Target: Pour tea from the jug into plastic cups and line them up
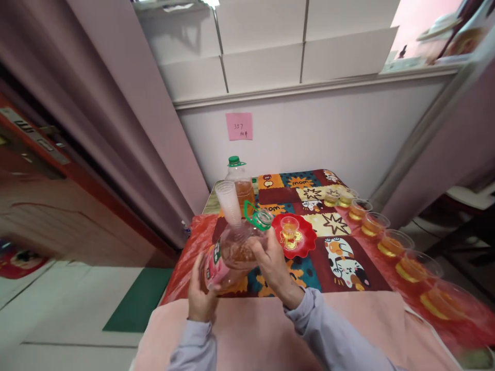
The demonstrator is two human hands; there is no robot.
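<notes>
A large clear plastic bottle [236, 253] with a pink label and a green ring handle is tilted, its uncapped mouth pointing up and to the right. Amber liquid shows inside it. My left hand [201, 296] is closed around the bottle's lower end, and my right hand [274, 265] grips it near the neck. Just beyond the mouth, a clear plastic cup [290, 226] with some amber liquid stands on a red scalloped plate [307, 246]. No stream of liquid is visible between bottle and cup.
Behind the bottle are a stack of clear cups [228, 201] and a second, green-capped bottle [245, 191]. Several filled cups [374, 224] line the table's right edge. A patterned cloth [348, 263] covers the table, with a wall behind and a wooden door [58, 206] left.
</notes>
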